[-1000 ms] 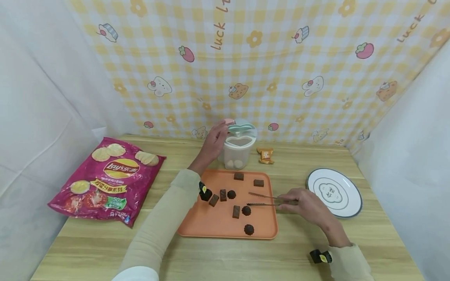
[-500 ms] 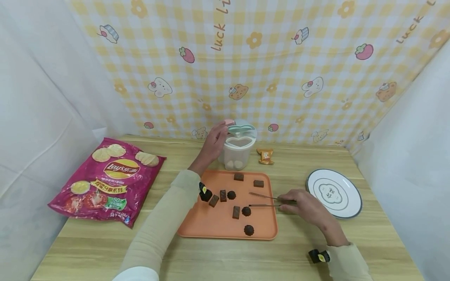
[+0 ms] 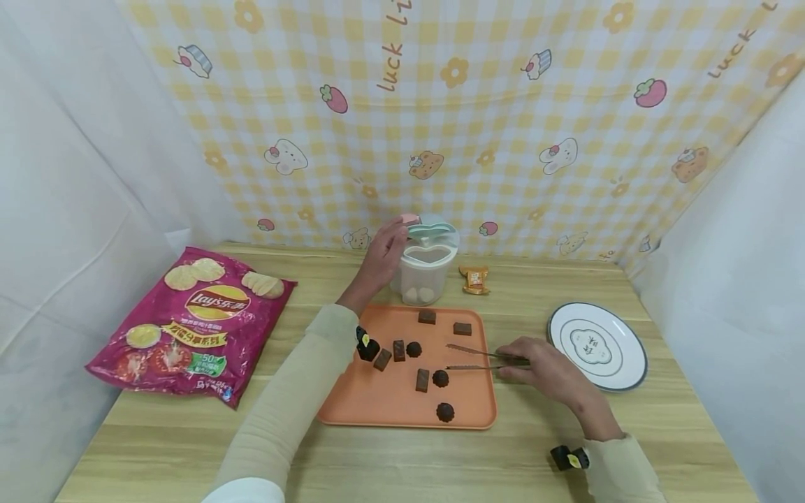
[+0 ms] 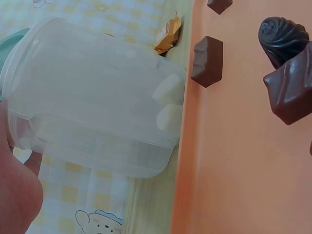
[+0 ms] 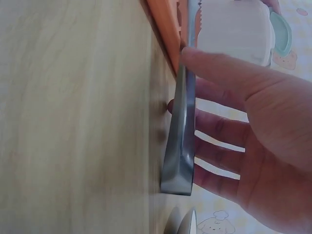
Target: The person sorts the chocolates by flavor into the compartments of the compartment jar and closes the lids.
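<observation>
My left hand (image 3: 382, 255) holds a see-through plastic storage container (image 3: 410, 279) by its rim, beside a raised mint-green lid (image 3: 434, 228). Two pale pieces (image 4: 169, 118) lie at the container's bottom in the left wrist view. In my right hand (image 3: 539, 367) is a pair of metal tongs (image 5: 180, 156), pinched between thumb and fingers. The tongs' toothed tips stand apart over the right side of an orange tray (image 3: 377, 409). Brown chocolates lie on that tray, some blocky (image 3: 462, 328), some round and ridged (image 3: 445, 412). The lower tip is close to one round chocolate (image 3: 441, 378).
A purple bag of potato chips (image 3: 207, 321) lies on the left of the wooden table (image 3: 402, 461). Right of the container sits an orange-wrapped sweet (image 3: 475, 279). A white plate (image 3: 619, 356) with a dark rim is at the right, beyond my right hand. A checked cloth hangs behind.
</observation>
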Action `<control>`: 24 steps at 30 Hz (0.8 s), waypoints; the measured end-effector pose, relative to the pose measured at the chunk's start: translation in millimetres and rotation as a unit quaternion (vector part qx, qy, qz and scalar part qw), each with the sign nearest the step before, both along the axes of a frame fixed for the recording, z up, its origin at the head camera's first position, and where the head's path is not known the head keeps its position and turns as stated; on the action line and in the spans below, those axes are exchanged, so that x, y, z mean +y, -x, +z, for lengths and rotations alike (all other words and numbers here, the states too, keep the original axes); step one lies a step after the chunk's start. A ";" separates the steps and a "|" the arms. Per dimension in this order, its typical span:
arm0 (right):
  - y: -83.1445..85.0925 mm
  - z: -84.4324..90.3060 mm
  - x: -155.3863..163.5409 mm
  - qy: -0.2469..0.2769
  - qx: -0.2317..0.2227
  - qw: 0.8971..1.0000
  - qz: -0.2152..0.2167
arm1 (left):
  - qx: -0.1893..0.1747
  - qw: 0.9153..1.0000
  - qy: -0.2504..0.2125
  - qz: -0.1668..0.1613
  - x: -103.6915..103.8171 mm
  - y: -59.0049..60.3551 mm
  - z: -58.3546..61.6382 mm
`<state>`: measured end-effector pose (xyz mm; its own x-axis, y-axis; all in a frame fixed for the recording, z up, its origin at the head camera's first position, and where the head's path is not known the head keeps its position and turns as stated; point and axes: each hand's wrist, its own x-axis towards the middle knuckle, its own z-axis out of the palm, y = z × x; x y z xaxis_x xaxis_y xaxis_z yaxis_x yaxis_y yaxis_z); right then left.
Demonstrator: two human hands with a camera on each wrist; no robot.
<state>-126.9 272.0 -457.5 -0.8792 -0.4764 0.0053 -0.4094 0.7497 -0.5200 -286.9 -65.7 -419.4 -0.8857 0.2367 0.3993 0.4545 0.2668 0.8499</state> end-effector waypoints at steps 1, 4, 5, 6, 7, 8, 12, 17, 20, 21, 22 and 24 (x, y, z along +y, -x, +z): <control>0.9 0.5 -1.5 0.004 0.004 1.000 0.002 | 0.001 1.000 -0.002 -0.002 -0.3 -0.4 0.3; 5.9 5.2 -8.2 0.019 0.024 0.999 0.007 | 0.003 1.000 -0.002 -0.002 -1.0 -1.4 0.9; 8.4 8.1 -11.3 0.027 0.030 0.999 0.007 | 0.004 1.000 -0.003 -0.002 -1.2 -1.4 0.9; 11.1 11.1 -14.5 0.035 0.035 0.999 0.008 | 0.004 1.000 -0.003 -0.001 -1.3 -1.7 1.1; 14.0 14.8 -18.1 0.045 0.043 0.998 0.009 | 0.005 1.000 -0.003 -0.001 -1.5 -1.2 0.7; 17.7 18.3 -22.3 0.064 0.049 0.997 0.014 | 0.004 1.000 -0.002 0.001 -1.6 -0.7 0.2; 35.4 33.9 -41.0 0.122 0.075 0.989 0.033 | 0.000 1.000 0.000 0.004 -1.4 -0.5 0.1; 58.9 54.3 -62.5 0.163 0.119 0.979 0.008 | -0.011 1.000 0.001 0.006 -0.6 -0.1 -0.7; 74.5 65.0 -70.5 0.200 0.121 0.972 -0.019 | -0.015 1.000 0.001 0.000 -0.5 0.2 -0.6; 80.5 67.9 -72.6 0.208 0.117 0.971 -0.026 | -0.016 1.000 -0.001 -0.003 -0.7 0.1 -0.2; 86.2 71.2 -74.9 0.218 0.110 0.969 -0.032 | -0.016 1.000 -0.002 -0.006 -0.8 0.0 0.3; 98.1 77.1 -79.5 0.235 0.095 0.967 -0.039 | -0.015 1.000 -0.003 -0.010 -1.0 0.2 0.4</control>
<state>-225.0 192.4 -380.4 -0.8742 -0.3142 0.3701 -0.4827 0.4814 -0.7316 -287.2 -66.7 -419.0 -0.8920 0.2525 0.3750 0.4347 0.2516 0.8647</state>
